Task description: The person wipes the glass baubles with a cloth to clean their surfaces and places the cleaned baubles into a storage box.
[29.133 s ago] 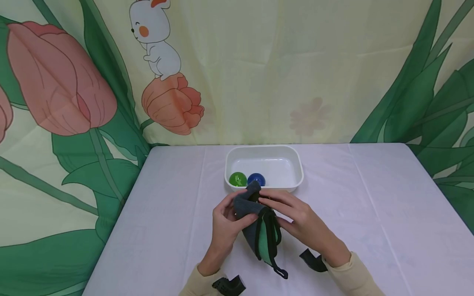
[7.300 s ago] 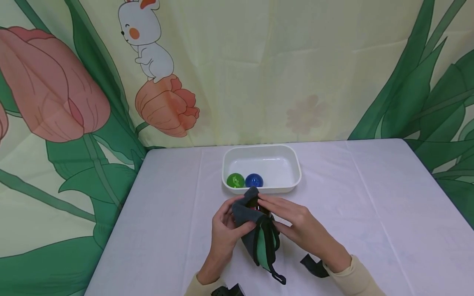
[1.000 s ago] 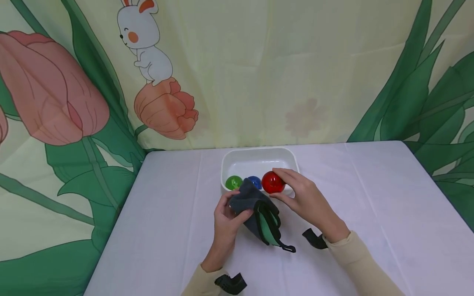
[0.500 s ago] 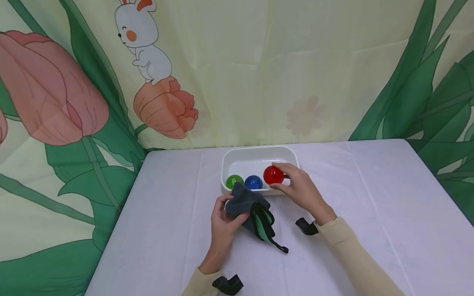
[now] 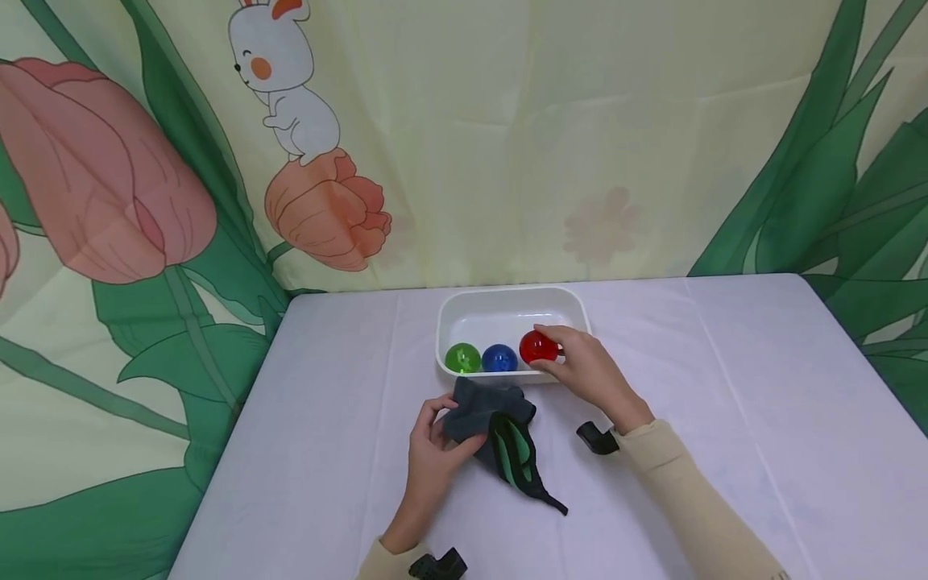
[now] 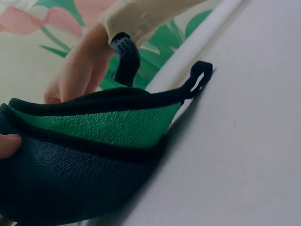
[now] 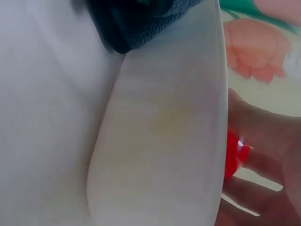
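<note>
My right hand (image 5: pixel 586 369) pinches a shiny red ball (image 5: pixel 538 346) between thumb and fingers, inside the front right of the white tray (image 5: pixel 518 310). A green ball (image 5: pixel 462 358) and a blue ball (image 5: pixel 499 358) lie left of it along the tray's front wall. Just in front of the tray, my left hand (image 5: pixel 432 451) grips a dark blue-grey pouch (image 5: pixel 478 415) by its left side. The pouch's black-edged mouth gapes in the left wrist view, showing green lining (image 6: pixel 127 125). In the right wrist view, the tray's wall (image 7: pixel 160 127) hides part of the red ball (image 7: pixel 233 155).
A white cloth (image 5: pixel 312 451) covers the table. Behind its far edge hangs a curtain (image 5: pixel 464 145) printed with tulips, leaves and a rabbit. A black wrist camera mount (image 5: pixel 598 438) sits at my right cuff, another (image 5: pixel 438 565) at my left.
Red showed inside the pouch's mouth several seconds ago; the ball is now out, moved by my right hand into the tray. My left hand has drawn the pouch back from the tray.
</note>
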{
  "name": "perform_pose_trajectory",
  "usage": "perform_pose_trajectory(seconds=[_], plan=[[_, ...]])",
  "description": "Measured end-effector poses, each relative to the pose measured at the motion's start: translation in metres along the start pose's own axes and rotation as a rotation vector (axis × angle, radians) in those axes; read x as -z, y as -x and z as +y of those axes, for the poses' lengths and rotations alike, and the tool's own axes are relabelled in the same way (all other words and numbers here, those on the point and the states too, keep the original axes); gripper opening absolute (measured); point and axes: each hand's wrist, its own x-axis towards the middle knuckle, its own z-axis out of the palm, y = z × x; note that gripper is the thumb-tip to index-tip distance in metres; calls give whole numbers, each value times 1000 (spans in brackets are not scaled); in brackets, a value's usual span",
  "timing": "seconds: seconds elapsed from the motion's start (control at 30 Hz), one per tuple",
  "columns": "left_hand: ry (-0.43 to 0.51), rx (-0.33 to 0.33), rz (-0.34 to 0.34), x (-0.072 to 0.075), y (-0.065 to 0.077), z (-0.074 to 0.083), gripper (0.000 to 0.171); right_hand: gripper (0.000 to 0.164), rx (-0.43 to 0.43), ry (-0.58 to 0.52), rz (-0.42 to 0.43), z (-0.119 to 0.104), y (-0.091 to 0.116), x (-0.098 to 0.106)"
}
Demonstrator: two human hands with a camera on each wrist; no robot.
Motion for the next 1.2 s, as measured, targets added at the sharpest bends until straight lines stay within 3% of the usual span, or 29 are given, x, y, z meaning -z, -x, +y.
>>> perform_pose_trajectory(seconds=[0.23, 0.5, 0.67, 0.97, 1.2], plan=[[-116, 34, -35, 12, 4, -7, 50, 60, -64, 12, -111, -1, -7, -2], [-267, 90, -14, 24, 11, -4, 52, 57, -95, 34, -157, 0, -13, -3], [-265, 122, -11, 30, 13, -5, 58, 56, -108, 26, -198, 0, -14, -3], [-256, 196, -88, 42, 12, -1, 68, 57, -148, 41, -212, 3, -15, -2], [-227, 151, -101, 48, 10, 6, 73, 60, -115, 107, -176, 4, -15, -1]])
